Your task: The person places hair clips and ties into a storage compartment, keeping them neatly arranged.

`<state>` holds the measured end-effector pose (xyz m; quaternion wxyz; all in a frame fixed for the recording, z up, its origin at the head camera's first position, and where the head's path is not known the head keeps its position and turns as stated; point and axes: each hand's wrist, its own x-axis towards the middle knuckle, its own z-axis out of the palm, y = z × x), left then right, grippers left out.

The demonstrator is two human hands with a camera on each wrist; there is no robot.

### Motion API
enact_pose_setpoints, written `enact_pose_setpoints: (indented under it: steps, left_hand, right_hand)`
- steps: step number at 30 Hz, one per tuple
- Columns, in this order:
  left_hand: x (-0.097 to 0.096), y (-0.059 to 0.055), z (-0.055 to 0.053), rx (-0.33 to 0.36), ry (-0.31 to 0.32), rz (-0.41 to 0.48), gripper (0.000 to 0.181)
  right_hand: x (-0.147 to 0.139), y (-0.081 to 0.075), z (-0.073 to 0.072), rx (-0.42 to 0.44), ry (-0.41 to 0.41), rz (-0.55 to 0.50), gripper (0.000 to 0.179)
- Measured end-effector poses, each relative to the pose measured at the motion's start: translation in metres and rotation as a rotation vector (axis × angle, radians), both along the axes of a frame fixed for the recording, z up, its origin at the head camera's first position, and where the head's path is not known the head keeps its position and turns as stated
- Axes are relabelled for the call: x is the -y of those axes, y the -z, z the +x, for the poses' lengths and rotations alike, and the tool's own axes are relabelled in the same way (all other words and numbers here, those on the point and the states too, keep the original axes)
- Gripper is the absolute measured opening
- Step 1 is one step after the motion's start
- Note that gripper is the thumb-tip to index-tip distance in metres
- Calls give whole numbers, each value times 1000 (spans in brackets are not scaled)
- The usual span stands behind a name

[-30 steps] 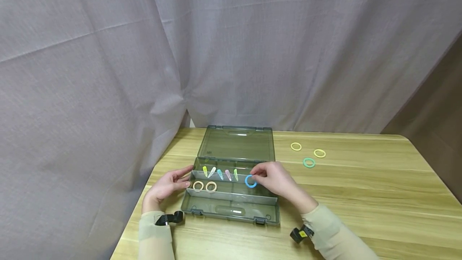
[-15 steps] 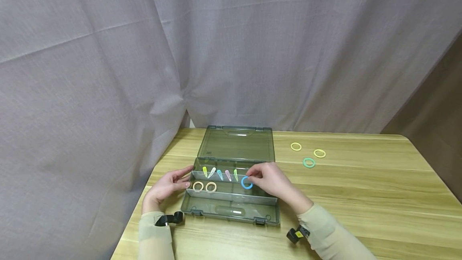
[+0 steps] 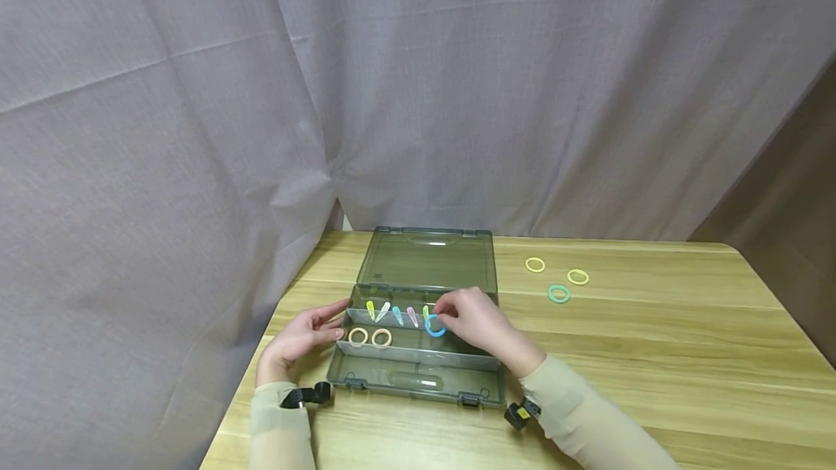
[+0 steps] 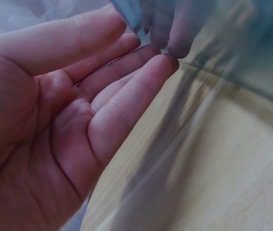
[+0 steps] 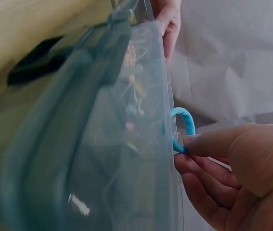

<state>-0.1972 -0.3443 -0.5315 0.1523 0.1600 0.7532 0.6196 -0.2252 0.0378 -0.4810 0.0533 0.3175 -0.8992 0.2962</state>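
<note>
My right hand [image 3: 475, 319] pinches a blue hair tie [image 3: 431, 332] between thumb and fingers over the middle compartment of a clear grey-green plastic box [image 3: 418, 399]. The right wrist view shows the blue hair tie [image 5: 188, 118] upright, beside the top edge of a divider. My left hand [image 3: 302, 339] rests with extended fingers against the box's left side; in the left wrist view its fingertips meet the wall. Two beige hair ties [image 3: 358, 331] lie side by side at the left of the middle compartment. Several coloured snap hair clips [image 3: 398, 316] line the back compartment.
The box's lid [image 3: 427, 261] lies folded open toward the curtain [image 3: 418, 107]. On the wooden table [image 3: 686, 339], right of the lid, lie two yellow hair ties [image 3: 578, 277] and a green hair tie [image 3: 558, 300]. Two latches [image 3: 470, 401] stick out at the box's front.
My right hand has moved left with the blue hair tie, closer to the green clip and the beige hair ties. The left hand and the box have stayed in place.
</note>
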Motion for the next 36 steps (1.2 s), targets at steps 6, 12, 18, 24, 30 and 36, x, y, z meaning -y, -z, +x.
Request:
enact_pose_setpoints:
  steps: [6, 12, 18, 24, 30, 36]
  left_hand:
    - [0, 0, 0, -8, 5, -9, 70]
    - [0, -1, 0, -4, 7, 3, 71]
    - [-1, -2, 0, 6, 3, -5, 71]
    - [-2, -2, -1, -2, -4, -20, 71]
    - [-1, -2, -1, 3, -7, -13, 71]
    - [-1, -1, 0, 3, -9, -9, 71]
  right_hand:
    - [25, -3, 3, -32, -45, 72, 6]
    - [46, 0, 5, -98, -115, 167, 16]
    - [59, 8, 3, -160, -127, 235, 35]
    - [63, 12, 1, -186, -126, 252, 42]
    - [64, 11, -1, -172, -149, 256, 26]
    - [63, 9, 0, -164, -157, 257, 20]
